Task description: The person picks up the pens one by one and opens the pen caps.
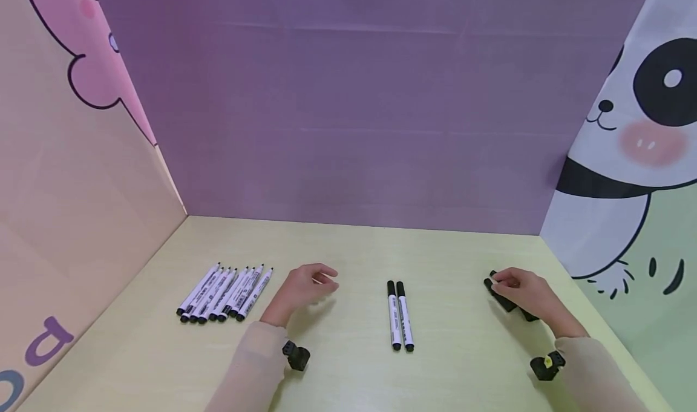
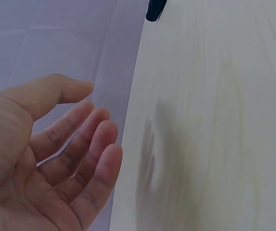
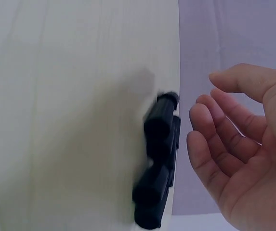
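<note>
My left hand [image 1: 305, 288] hovers over the table, right of a row of several white-barrelled markers [image 1: 255, 295]. In the left wrist view its fingers [image 2: 110, 163] are relaxed and gently bent, the palm empty. My right hand [image 1: 527, 292] is above several black cylindrical pieces [image 1: 502, 299] that look like marker caps. Seen from the right wrist, these pieces lie clustered beside the loosely bent fingers [image 3: 200, 149], which hold nothing. Between the hands, two white markers [image 1: 394, 321] with black caps lie side by side, caps pointing away from me.
The light wood table [image 1: 348, 376] meets a purple back wall [image 1: 348, 127]. A cream panel [image 1: 81, 206] bounds the left side, and a panda-printed panel [image 1: 610, 230] the right. A small black camera [image 1: 297, 357] is strapped on the left wrist, another [image 1: 543, 368] on the right.
</note>
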Demonstrator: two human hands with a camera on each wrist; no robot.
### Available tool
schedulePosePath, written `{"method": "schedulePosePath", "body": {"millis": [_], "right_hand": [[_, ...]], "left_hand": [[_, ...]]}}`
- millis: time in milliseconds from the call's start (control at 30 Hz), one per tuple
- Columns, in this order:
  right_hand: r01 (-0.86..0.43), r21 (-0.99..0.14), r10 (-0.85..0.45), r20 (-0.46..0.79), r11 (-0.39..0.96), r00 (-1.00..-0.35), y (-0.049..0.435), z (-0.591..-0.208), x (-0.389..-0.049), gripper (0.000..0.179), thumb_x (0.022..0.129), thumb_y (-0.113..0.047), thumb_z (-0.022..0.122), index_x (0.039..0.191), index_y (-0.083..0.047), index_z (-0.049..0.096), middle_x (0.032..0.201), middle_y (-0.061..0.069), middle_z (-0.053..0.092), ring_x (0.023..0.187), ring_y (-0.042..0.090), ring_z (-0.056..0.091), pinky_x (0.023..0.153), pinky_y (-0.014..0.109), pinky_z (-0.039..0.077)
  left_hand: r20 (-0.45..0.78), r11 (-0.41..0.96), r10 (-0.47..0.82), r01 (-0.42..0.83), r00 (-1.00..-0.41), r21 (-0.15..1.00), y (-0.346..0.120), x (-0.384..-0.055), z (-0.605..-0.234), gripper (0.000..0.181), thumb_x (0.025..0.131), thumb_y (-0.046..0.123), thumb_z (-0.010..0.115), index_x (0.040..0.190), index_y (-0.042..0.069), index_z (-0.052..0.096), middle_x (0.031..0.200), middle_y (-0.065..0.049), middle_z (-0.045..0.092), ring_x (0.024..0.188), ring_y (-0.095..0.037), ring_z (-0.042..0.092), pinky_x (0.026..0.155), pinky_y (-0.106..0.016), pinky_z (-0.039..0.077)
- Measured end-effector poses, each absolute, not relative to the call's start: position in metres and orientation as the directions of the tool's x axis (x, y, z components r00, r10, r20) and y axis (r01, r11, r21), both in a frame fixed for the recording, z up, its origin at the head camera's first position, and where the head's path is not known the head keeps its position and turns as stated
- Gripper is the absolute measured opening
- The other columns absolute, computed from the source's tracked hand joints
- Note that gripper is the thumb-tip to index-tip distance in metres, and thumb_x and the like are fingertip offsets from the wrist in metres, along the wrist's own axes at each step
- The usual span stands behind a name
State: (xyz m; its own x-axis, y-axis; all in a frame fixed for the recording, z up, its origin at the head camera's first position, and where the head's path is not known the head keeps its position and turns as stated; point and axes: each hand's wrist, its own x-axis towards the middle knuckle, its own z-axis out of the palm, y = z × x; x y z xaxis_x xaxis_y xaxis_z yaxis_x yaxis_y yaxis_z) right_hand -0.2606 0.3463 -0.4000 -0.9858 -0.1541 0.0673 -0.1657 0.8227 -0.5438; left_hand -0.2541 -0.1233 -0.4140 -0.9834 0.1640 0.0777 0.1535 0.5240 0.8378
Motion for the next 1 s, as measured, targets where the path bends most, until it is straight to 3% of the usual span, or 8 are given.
{"method": "schedulePosePath", "body": {"millis": [267, 500, 1000], "right_hand": [[-0.199, -0.567, -0.176, 0.097, 0.799, -0.980, 0.329, -0.399, -0.263, 0.032, 0.097, -0.024, 0.068, 0.118, 0.000, 0.066, 0.099, 0.004, 0.068, 0.086, 0.018, 0.060, 0.078, 0.040, 0.049], [-0.230, -0.590, -0.199, 0.118, 0.774, -0.973, 0.312, -0.397, -0.265, 0.030, 0.097, -0.022, 0.068, 0.117, 0.000, 0.066, 0.096, 0.003, 0.067, 0.083, 0.018, 0.058, 0.074, 0.037, 0.048], [-0.287, -0.646, -0.267, 0.132, 0.707, -0.955, 0.285, -0.397, -0.274, 0.029, 0.098, -0.021, 0.066, 0.118, -0.001, 0.066, 0.100, 0.005, 0.068, 0.090, 0.020, 0.064, 0.076, 0.036, 0.051]], "left_hand": [[0.071, 0.524, 0.174, 0.153, -0.982, 0.838, -0.116, -0.254, -0.416, 0.027, 0.091, 0.021, 0.074, 0.115, 0.009, 0.073, 0.095, -0.001, 0.069, 0.083, -0.015, 0.064, 0.072, -0.035, 0.052], [0.078, 0.524, 0.189, 0.168, -0.979, 0.835, -0.106, -0.253, -0.415, 0.027, 0.091, 0.021, 0.074, 0.114, 0.007, 0.073, 0.095, -0.003, 0.069, 0.079, -0.015, 0.064, 0.070, -0.034, 0.052], [0.055, 0.548, 0.202, 0.160, -0.978, 0.821, -0.077, -0.257, -0.418, 0.027, 0.088, 0.021, 0.076, 0.111, 0.007, 0.073, 0.092, -0.002, 0.067, 0.072, -0.015, 0.061, 0.066, -0.031, 0.051]]}}
